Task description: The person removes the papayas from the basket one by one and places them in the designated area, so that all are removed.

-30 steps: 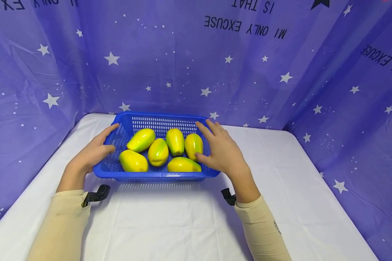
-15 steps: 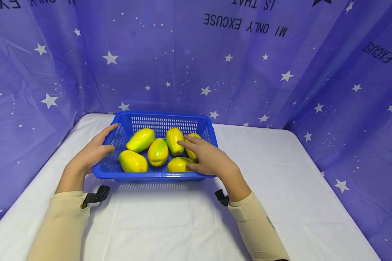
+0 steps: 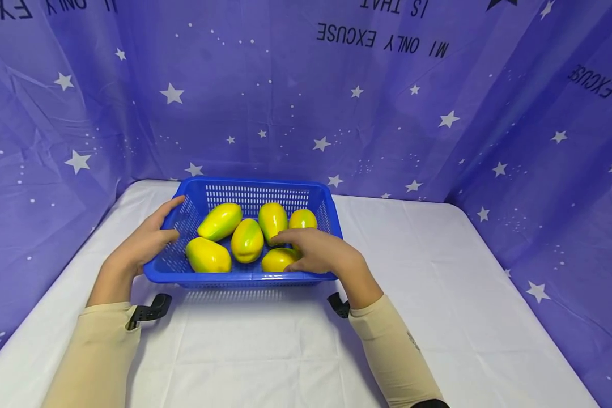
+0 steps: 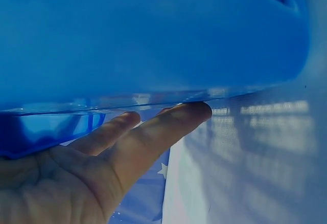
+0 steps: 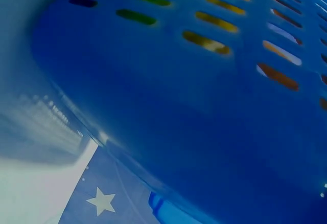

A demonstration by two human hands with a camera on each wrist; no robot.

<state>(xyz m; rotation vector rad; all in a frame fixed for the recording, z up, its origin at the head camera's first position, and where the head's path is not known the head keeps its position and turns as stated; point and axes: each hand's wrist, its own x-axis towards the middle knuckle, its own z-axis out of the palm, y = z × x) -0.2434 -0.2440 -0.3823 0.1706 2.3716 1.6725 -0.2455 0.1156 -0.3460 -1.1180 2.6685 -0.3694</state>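
A blue perforated plastic basket [image 3: 255, 276] on the white cloth holds several yellow-green mangoes. My left hand [image 3: 145, 241] grips its left rim, thumb on the inner side. In the left wrist view the fingers [image 4: 153, 139] lie against the basket's outside [image 4: 153, 40]. Reaching over the right front rim, my right hand [image 3: 318, 249] has its thumb and fingers spread about the front-right mango [image 3: 277, 260], partly covering it. Firm contact cannot be made out. Behind that hand, another mango [image 3: 302, 218] is partly hidden. The right wrist view shows only the basket's outer wall [image 5: 153, 96], fruit behind its slots.
White cloth [image 3: 428, 272] covers the table. Purple curtains [image 3: 285, 85] with stars and lettering stand close behind the basket and along both sides. A black wrist mount [image 3: 153, 307] sticks out from the left sleeve, another [image 3: 339, 306] from the right.
My right hand has left the basket's right rim and moved left and down, over the front-right mango. The left hand stays on the left rim. The mangoes show no clear shift.
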